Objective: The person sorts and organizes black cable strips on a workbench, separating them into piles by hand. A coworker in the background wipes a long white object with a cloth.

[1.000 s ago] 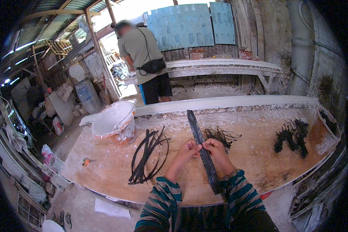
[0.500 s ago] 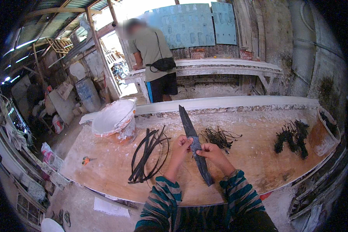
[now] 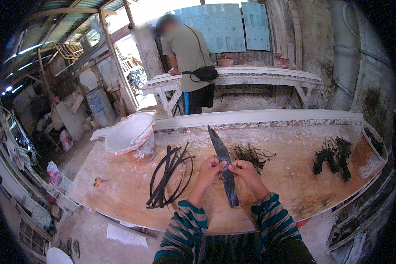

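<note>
A long, flat black strip [image 3: 221, 149], pointed at its far end and cut off at its near end, stands out over the table between my hands. My left hand [image 3: 211, 170] pinches its middle from the left, thumb on top. From the right, my right hand [image 3: 246, 171] pinches the same spot, and the thumbs nearly meet. Just left of my left hand lies a loose bundle of thin black strips [image 3: 165, 180]. Behind my right hand sits a tangled heap of thin black cords [image 3: 253, 154].
A white-crusted bucket [image 3: 132, 136] stands at the table's far left, with orange-handled scissors [image 3: 100, 181] nearer me. On the right are dark knotted bunches [image 3: 332, 158] and a tipped orange bucket [image 3: 368, 152]. Beyond the table, a person [image 3: 189, 57] leans over a white bench [image 3: 268, 78].
The black strip has turned more upright and lies flatter, its near end shifting left. My hands have drawn closer together at its middle. The other person has moved right.
</note>
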### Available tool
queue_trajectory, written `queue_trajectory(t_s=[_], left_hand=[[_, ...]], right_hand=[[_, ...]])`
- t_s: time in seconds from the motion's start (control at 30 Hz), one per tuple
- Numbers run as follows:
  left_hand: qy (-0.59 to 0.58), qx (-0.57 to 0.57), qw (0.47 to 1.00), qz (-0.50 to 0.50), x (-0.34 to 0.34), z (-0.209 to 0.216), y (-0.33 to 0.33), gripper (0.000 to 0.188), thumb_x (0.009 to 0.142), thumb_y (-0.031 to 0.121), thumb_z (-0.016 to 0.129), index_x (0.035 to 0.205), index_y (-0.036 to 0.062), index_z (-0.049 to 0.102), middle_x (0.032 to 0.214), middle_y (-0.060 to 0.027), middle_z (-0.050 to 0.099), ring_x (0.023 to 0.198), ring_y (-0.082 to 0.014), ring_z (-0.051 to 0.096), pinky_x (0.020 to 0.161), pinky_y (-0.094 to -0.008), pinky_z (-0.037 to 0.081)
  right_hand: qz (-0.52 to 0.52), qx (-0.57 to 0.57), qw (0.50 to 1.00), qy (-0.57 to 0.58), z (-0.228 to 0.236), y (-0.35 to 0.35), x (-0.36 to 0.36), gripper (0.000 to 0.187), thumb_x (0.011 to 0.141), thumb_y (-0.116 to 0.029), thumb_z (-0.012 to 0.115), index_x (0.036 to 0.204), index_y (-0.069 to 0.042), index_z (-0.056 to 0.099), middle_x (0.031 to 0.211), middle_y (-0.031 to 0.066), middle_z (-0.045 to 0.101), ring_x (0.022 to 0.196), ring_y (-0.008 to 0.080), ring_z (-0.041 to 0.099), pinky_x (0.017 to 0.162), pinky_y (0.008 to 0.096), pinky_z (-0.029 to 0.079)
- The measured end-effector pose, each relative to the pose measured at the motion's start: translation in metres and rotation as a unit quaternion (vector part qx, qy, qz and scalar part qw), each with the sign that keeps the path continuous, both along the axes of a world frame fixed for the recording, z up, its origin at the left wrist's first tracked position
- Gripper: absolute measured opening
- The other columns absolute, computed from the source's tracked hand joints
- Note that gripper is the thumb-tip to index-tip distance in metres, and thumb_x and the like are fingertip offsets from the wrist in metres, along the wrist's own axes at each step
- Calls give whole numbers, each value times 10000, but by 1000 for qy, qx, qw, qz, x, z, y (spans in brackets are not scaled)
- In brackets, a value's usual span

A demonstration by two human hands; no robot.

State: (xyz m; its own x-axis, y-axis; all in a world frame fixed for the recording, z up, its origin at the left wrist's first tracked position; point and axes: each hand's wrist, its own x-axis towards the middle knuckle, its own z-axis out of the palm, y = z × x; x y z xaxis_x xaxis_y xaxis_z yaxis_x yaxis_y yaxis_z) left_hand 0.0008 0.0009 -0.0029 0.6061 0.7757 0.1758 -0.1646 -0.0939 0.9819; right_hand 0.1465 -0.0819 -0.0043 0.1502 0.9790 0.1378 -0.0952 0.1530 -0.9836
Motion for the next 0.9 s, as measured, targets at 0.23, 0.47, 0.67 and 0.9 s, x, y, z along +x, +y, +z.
queue_trajectory(t_s=[0.23,0.47,0.67,0.9], left_hand=[[-35,23,999,33,2,6,-3,269,796,181,637,646,111,424,591,47,460,511,-38,423,440,-181,328],[16,56,998,-12,4,13,-12,135,802,166,625,761,56,559,680,28,557,591,-31,470,510,-186,352],[8,81,997,6,4,6,-10,108,788,130,635,791,47,566,699,20,576,633,-43,498,542,-190,376],[22,115,992,51,11,-6,-5,88,791,97,622,763,34,567,676,23,555,613,-44,487,545,-196,387]], right_hand=[[-14,10,1000,-2,-3,2,1,122,808,-156,604,799,-35,617,688,-24,563,610,46,489,566,184,387],[-47,48,997,42,5,-1,0,96,811,-120,584,806,-27,607,686,-4,568,585,55,506,544,182,409],[-43,30,997,50,5,-2,0,95,808,-116,580,825,-23,585,675,9,565,577,72,543,535,190,439],[-97,81,989,-71,0,0,-2,21,795,-24,556,794,-3,558,697,11,567,602,74,553,549,199,453]])
